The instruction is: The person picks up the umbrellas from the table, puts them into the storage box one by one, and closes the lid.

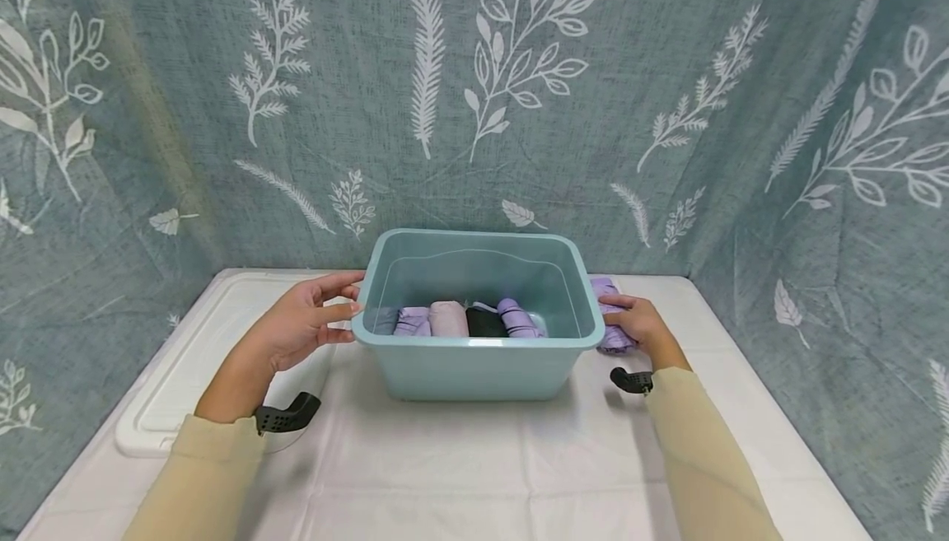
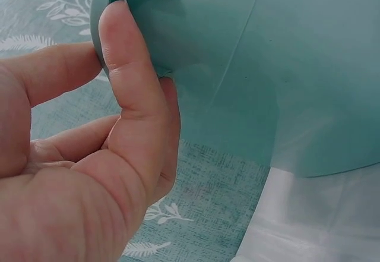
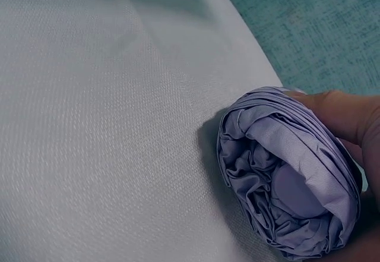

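Leftmost, a white lid (image 1: 196,343) lies flat on the bench (image 1: 430,459), partly behind my left forearm. Next comes my left hand (image 1: 300,319), its thumb and fingers bent about the left rim of the blue-green bin (image 1: 474,372) in a light pinch. I judge the bin to be thin, smooth plastic, light enough to skid if pushed, with walls that may flex a little; the rolled-over rim is the surest hold.

Inside, from left to right, sit a grey piece (image 1: 385,320), a lilac roll (image 1: 413,323), a pink roll (image 1: 448,320), a black roll (image 1: 485,324) and a purple roll (image 1: 519,319), with bin floor showing to the right of the last.

Outside, just beyond the bin's right wall, my right hand (image 1: 639,325) grips the lilac bundle (image 3: 289,173), thumb on one side of it. I can't tell whether it rests on the bench or hangs just above. It looks soft, light and unlikely to break, its cloth thin and perhaps slippery. Its end shows loose folds, so holding it across the middle, with gentle pressure, should keep it from unrolling; pinching one outer layer could pull it loose.
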A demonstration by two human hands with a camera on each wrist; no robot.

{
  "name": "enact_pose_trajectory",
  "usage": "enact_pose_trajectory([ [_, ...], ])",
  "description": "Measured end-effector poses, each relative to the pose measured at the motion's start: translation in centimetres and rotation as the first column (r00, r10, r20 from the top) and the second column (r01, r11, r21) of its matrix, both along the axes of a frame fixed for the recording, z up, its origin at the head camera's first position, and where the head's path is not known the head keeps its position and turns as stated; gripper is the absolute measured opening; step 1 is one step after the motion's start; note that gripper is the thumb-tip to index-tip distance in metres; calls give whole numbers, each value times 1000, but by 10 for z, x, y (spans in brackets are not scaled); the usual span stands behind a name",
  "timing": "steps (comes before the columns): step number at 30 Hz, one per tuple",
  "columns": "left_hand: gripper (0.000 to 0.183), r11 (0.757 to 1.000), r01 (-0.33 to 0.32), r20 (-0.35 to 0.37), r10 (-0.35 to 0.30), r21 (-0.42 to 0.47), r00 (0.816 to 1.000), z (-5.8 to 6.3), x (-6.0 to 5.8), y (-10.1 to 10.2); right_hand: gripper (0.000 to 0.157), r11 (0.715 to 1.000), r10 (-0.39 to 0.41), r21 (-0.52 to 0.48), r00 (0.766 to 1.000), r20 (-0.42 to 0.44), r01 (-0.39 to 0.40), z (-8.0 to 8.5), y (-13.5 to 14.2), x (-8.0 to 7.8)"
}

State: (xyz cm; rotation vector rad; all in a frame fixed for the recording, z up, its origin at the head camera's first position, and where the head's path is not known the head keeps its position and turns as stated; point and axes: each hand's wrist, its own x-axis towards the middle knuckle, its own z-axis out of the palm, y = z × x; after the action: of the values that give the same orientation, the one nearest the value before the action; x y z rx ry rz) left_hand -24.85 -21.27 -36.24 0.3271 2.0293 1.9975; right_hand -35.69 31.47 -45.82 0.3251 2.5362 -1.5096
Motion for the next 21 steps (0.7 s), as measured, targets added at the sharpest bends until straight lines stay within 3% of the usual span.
enact_pose_trajectory([
  [21,69,997,-8,22,10,-80,1000,7,0,1,56,999,50,17,999,-19,-50,3,2,-2],
])
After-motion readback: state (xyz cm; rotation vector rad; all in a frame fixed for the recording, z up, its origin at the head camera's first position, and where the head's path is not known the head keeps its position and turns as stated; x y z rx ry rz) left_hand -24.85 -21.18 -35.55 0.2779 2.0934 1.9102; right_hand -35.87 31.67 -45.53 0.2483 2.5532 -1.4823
